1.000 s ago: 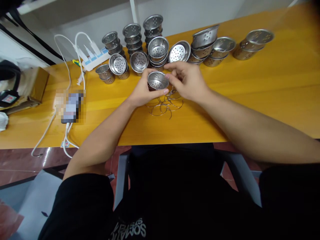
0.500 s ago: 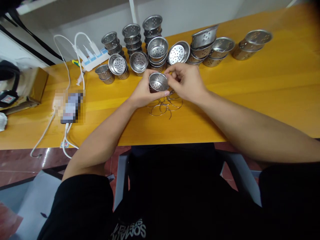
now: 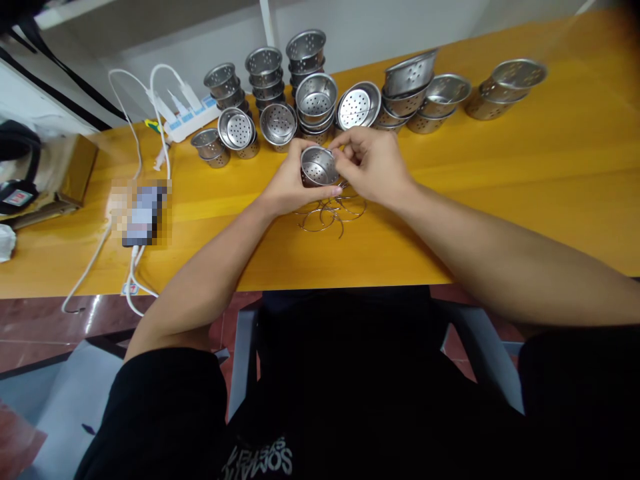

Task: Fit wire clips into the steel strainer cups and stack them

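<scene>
My left hand is wrapped round a small perforated steel cup, held just above the yellow table with its mouth facing up. My right hand is closed in a pinch at the cup's right rim; what the fingertips hold is too small to make out. Under both hands lies a loose pile of thin wire rings.
Stacks of similar perforated cups stand behind the hands, with more at the right and far right. A white power strip with cables and a blurred phone lie to the left.
The cup has shifted slightly right and tilted a little in my left hand. My right hand has closed in tighter on its rim.
</scene>
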Tool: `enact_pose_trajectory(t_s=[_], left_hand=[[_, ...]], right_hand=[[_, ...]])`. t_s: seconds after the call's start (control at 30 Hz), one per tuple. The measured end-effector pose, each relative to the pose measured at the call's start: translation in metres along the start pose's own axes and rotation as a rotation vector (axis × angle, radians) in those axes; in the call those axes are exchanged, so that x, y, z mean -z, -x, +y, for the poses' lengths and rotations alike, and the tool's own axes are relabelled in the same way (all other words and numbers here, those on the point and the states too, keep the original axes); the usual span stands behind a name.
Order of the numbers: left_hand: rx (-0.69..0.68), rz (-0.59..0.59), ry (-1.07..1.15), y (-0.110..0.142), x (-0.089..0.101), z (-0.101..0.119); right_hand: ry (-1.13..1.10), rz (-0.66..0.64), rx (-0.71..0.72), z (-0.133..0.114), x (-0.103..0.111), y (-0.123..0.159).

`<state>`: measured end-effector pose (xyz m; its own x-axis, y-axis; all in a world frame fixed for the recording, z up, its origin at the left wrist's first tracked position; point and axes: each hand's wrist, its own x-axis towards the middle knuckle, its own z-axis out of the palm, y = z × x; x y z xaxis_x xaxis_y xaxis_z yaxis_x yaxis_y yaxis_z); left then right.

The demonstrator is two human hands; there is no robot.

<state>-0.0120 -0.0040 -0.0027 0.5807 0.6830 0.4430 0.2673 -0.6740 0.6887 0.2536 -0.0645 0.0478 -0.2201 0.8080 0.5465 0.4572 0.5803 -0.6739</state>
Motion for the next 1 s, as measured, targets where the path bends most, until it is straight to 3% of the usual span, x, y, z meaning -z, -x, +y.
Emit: enact_pose_trajectory(t_s=[0.23,0.5,0.73,1.0], left_hand=[[-0.014,0.0,0.036,0.0,0.0,0.008],[0.003,-0.02,0.112,0.001,0.01,0.007],[-0.109,-0.013,0.079,0.002,0.001,-0.006],[-0.044,-0.036,0.103,0.001,0.003,-0.004]], right_hand=[[-0.139,0.012,-0.032,-0.009,-0.004,-0.002],[-0.438,-0.291,-0.062,-0.03,0.028,-0.007],[-0.515,-0.284,-0.074,-0.031,0.024,-0.012],[-0.521,-0.278,-0.115,-0.03,0.021,-0.011]])
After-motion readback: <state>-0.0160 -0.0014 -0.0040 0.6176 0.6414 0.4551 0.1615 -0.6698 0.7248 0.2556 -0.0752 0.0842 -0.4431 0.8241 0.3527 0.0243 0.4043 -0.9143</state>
